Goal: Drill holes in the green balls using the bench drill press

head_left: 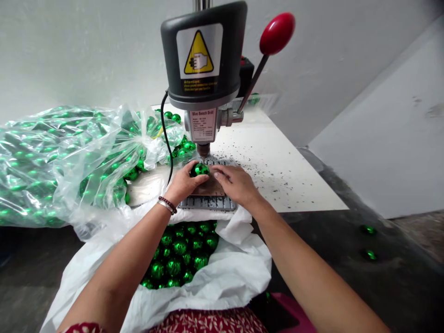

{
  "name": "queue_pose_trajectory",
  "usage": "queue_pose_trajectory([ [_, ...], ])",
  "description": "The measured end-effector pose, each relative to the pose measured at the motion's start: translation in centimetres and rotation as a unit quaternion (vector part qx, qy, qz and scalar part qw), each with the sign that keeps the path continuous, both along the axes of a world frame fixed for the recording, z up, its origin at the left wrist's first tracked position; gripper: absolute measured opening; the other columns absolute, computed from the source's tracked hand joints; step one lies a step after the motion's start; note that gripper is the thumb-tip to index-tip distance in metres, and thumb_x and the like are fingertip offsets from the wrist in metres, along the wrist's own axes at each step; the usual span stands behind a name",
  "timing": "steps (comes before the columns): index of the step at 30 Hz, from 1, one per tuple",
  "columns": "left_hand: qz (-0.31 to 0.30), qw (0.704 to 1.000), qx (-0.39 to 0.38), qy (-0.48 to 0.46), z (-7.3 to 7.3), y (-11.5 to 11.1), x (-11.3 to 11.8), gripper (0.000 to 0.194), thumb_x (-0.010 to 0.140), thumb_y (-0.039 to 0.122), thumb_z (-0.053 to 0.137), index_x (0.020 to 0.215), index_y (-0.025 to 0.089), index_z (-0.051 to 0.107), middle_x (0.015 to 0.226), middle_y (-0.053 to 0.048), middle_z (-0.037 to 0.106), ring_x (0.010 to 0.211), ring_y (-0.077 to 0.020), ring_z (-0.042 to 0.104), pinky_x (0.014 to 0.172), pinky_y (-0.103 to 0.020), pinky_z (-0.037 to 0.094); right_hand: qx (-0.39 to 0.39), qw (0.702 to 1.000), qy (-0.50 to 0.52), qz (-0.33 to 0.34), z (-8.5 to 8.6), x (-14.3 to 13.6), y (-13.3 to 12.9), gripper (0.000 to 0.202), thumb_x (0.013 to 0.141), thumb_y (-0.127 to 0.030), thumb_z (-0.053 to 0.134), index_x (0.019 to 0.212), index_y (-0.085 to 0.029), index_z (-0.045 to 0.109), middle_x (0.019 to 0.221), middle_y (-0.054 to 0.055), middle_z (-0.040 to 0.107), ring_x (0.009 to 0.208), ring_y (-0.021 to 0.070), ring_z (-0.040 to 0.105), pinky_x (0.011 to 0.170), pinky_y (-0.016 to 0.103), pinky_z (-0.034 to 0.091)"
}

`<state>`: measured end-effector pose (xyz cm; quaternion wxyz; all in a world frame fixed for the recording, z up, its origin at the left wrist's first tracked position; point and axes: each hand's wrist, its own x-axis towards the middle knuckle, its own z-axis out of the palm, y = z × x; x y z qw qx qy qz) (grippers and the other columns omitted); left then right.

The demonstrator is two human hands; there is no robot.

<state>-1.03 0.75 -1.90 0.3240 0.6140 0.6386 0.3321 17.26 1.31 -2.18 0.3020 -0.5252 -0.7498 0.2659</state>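
A shiny green ball [200, 169] with dark spots is gripped between the thumb and fingers of my left hand [183, 181]. It sits at the drill bit [204, 160] under the chuck of a mini bench drill [204, 92]. On the other side of the bit, my right hand [238, 184] has its forefinger stretched towards it and its thumb lower, with a gap between them and nothing visible held. Both hands are over a brown board [215, 187] on the drill's grey ribbed base [208, 202]. Whether the bit touches the ball cannot be made out.
An opened white bag [239, 273] of green balls lies before me. Left, a big clear bag [41, 162] bulges with more. Dark shavings are scattered over the white table [294, 185]. A red-knobbed lever [277, 33] sticks out right. Two green balls [369, 254] lie on the floor.
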Motion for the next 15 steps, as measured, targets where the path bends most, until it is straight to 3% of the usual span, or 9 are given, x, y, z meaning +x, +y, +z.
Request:
queue_pose_trajectory([
  [5, -0.072, 0.996, 0.039, 0.031, 0.0, -0.3, -0.5, 0.064, 0.077, 0.032, 0.073, 0.138, 0.016, 0.058, 0.139, -0.011, 0.064, 0.131, -0.0287, 0.055, 0.115, -0.041, 0.039, -0.015, 0.997, -0.031, 0.076, 0.1, -0.7, 1.5, 0.048, 0.088, -0.028, 0.053, 0.135, -0.032, 0.059, 0.121, 0.0, 0.069, 0.111, 0.0179, 0.063, 0.106, 0.039, 0.05],
  [9, -0.131, 0.99, 0.045, 0.019, 0.0, -0.3, -1.3, 0.06, 0.084, 0.032, 0.065, 0.14, 0.015, 0.056, 0.149, -0.011, 0.056, 0.139, -0.0268, 0.048, 0.118, -0.037, 0.034, -0.025, 0.997, -0.037, 0.07, 0.0, -0.7, 1.0, 0.046, 0.089, -0.032, 0.053, 0.134, -0.031, 0.059, 0.127, 0.001, 0.067, 0.115, 0.0192, 0.063, 0.106, 0.038, 0.051],
  [15, -0.139, 0.99, -0.008, -0.011, 0.5, 0.2, -1.6, 0.055, 0.078, 0.035, 0.071, 0.129, 0.015, 0.064, 0.116, -0.006, 0.073, 0.109, -0.0245, 0.064, 0.1, -0.035, 0.049, -0.024, 0.998, -0.023, 0.044, -0.4, -0.4, 0.5, 0.039, 0.089, -0.031, 0.055, 0.128, -0.029, 0.061, 0.118, 0.001, 0.07, 0.109, 0.0196, 0.068, 0.095, 0.037, 0.056],
])
